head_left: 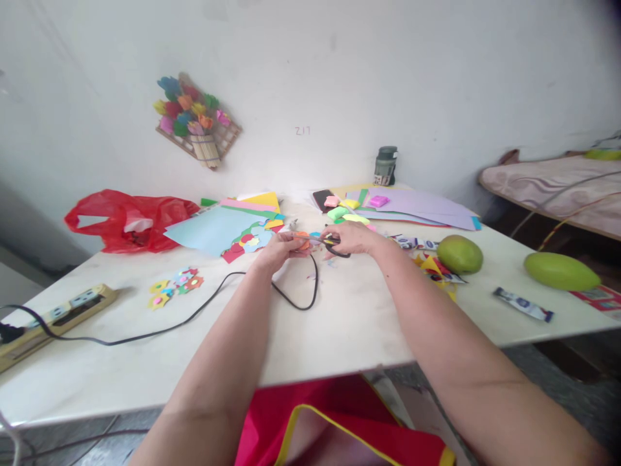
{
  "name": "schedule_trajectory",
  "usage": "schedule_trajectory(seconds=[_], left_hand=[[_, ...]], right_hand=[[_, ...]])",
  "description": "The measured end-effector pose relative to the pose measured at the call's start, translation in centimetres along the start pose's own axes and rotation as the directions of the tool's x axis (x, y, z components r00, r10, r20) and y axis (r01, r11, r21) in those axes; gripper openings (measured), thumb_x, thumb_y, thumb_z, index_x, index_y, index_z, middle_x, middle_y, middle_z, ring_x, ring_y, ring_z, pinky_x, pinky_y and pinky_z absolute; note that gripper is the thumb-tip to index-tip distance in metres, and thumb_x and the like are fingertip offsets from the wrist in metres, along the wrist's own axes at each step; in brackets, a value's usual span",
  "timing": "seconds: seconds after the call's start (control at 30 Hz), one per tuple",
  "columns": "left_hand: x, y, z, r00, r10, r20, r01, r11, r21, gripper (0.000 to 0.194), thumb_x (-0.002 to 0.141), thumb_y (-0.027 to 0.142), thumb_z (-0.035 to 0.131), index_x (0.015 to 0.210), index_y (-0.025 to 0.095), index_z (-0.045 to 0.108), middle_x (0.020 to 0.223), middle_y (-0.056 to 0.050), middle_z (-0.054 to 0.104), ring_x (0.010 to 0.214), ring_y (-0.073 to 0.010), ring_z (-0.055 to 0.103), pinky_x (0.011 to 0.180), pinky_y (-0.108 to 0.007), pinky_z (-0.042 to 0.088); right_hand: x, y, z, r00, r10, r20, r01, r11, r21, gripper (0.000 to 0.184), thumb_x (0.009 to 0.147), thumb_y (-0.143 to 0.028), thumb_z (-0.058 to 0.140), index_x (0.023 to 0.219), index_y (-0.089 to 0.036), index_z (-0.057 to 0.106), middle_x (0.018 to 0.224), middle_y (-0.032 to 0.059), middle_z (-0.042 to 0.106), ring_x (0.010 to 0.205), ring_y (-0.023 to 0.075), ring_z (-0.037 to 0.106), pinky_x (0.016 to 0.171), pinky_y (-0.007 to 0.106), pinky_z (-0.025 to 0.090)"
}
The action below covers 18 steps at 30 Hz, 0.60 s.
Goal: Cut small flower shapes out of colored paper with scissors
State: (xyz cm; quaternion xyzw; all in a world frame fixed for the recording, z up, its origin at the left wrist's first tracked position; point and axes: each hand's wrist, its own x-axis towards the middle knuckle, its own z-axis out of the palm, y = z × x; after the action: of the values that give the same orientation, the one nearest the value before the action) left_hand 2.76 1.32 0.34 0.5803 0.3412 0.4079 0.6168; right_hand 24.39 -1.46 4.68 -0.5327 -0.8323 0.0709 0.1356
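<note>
Near the middle of the table, my left hand (283,250) is closed on a small orange paper piece (301,241). My right hand (350,237) grips a pair of scissors with dark handles (334,250); their blades point left and meet the orange paper. Whether the blades are cutting into it I cannot tell. Small paper scraps (330,262) lie on the table below the scissors. Left of my left hand is a pile of coloured paper cutouts (250,241). Soft coloured clay packs (339,212) lie just behind my right hand.
A black cable (184,321) runs from the power strip (58,320) past my left forearm. Paper flowers (175,288), a red plastic bag (130,217) and coloured sheets (201,232) lie left. Green fruit (460,254), a tube (524,304) and a bottle (385,166) stand or lie right.
</note>
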Motion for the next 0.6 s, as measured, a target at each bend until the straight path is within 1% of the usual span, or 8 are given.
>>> schedule_trajectory(seconds=[0.3,0.6], left_hand=[[0.04,-0.23,-0.16,1.000,0.000,0.026,0.000,1.000,-0.018,0.024,0.062,0.027,0.077,0.076,0.011,0.066,0.074,-0.009,0.071,0.068,-0.0190,0.069,0.069,-0.030,0.055],[0.07,-0.46,-0.44,0.999,-0.005,0.053,0.008,0.999,-0.054,0.024,0.064,0.026,0.076,0.079,0.010,0.065,0.072,-0.009,0.071,0.064,-0.0162,0.068,0.069,-0.028,0.055]], right_hand=[[0.10,0.26,0.22,1.000,-0.014,-0.008,0.015,1.000,0.007,0.049,0.060,-0.051,0.072,0.103,-0.027,0.069,0.078,0.0006,0.067,0.068,0.0160,0.055,0.056,0.025,0.031],[0.04,0.24,0.12,1.000,-0.022,0.010,0.021,0.997,0.069,0.047,0.060,-0.048,0.072,0.101,-0.025,0.069,0.076,0.0003,0.065,0.067,0.0146,0.054,0.058,0.023,0.033]])
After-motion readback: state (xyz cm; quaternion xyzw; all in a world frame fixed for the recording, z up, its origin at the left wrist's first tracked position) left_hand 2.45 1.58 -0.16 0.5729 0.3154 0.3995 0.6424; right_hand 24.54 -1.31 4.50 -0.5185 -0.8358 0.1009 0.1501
